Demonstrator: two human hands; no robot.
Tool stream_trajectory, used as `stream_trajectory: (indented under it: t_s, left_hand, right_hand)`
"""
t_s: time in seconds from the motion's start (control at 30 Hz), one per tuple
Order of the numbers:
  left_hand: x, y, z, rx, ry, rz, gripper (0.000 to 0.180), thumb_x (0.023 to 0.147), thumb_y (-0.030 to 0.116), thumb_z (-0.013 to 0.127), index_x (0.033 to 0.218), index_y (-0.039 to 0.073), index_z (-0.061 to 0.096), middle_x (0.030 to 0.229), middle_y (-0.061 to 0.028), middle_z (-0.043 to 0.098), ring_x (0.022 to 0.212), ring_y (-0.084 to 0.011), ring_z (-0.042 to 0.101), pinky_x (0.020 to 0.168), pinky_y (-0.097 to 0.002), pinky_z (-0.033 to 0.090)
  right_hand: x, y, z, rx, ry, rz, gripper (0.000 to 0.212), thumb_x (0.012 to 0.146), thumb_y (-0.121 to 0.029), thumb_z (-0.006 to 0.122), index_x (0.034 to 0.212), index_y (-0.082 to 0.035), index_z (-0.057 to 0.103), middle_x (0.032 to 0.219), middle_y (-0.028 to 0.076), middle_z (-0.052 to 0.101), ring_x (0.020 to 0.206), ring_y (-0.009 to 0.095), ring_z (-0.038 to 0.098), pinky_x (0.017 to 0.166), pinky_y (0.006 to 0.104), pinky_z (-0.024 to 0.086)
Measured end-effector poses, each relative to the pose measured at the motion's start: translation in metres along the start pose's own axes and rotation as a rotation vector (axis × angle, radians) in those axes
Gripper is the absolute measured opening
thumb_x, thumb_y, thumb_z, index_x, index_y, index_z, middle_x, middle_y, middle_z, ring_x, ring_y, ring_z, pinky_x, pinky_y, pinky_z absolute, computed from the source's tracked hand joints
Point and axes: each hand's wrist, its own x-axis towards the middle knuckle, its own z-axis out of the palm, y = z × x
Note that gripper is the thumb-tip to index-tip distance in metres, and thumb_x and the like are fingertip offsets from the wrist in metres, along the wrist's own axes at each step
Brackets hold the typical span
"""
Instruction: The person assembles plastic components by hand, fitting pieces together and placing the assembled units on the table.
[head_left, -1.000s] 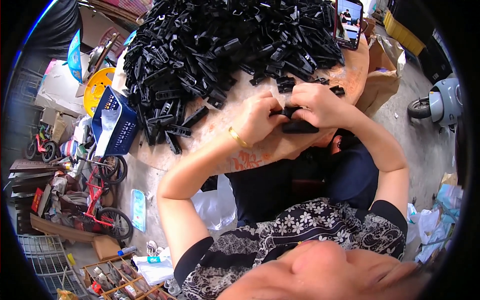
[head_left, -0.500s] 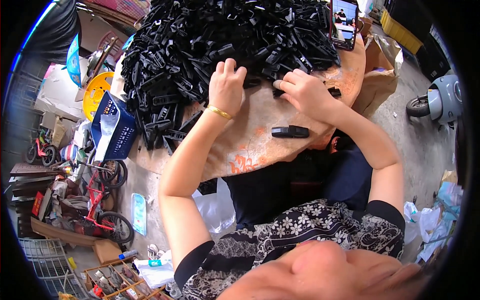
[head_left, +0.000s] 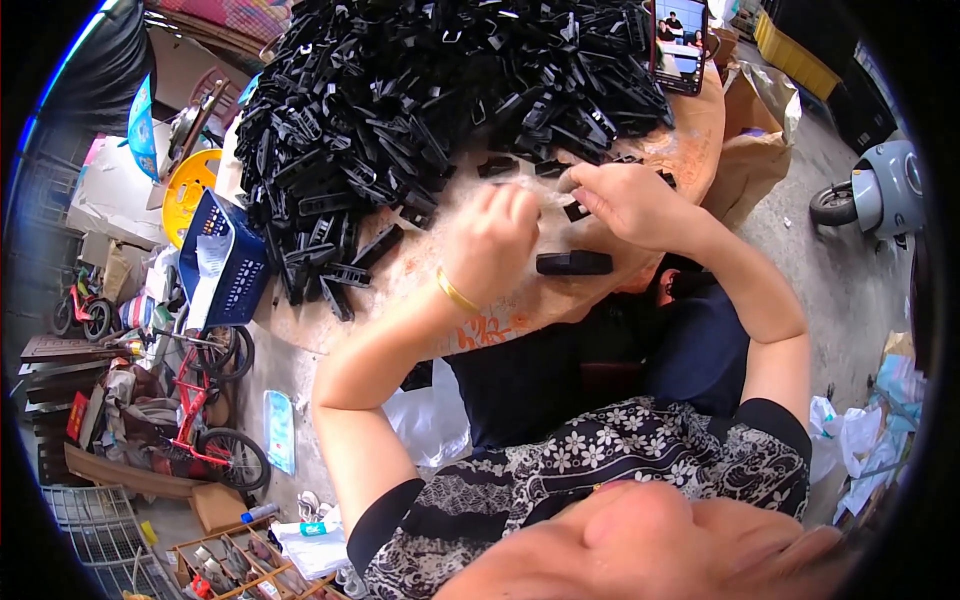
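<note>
A big heap of small black plastic pieces [head_left: 350,120] with slots and clip-like ends covers the far part of the round table [head_left: 700,135]. My left hand [head_left: 490,240], a gold bangle on its wrist, is over the table just in front of the heap. It is blurred, its fingers curled in, and what they hold, if anything, is hidden. To its right, my right hand [head_left: 640,205] is closed in a pinch on a small black plastic piece [head_left: 576,211]. A longer black piece [head_left: 574,263] lies alone on the tabletop, below and between both hands.
A phone [head_left: 680,45] showing people on its screen stands at the heap's right edge. At the table's left are a blue plastic basket [head_left: 235,265] and a yellow round object [head_left: 190,190]. A brown paper bag [head_left: 760,130] stands at the right, with a scooter [head_left: 885,195] beyond.
My left hand has come away from the heap, toward me and to the right, nearer my right hand. The right hand has shifted slightly right and toward me, with the black plastic piece at its fingertips.
</note>
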Motion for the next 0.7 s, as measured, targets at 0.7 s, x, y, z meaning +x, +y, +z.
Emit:
stream_trajectory:
  t_s: [0.7]
  left_hand:
    - [-0.003, -0.037, -0.015, -0.305, -0.372, -0.216, 0.025, 0.067, 0.007, 0.075, 0.091, 0.005, 0.067, 0.086, -0.0103, 0.057, 0.085, -0.028, 0.057, 0.076, -0.0346, 0.048]
  right_hand:
    - [-0.001, 0.003, -0.009, -0.054, 0.038, -0.123, 0.022, 0.073, -0.017, 0.07, 0.088, -0.004, 0.063, 0.086, 0.01, 0.057, 0.084, 0.031, 0.056, 0.073, 0.0394, 0.047]
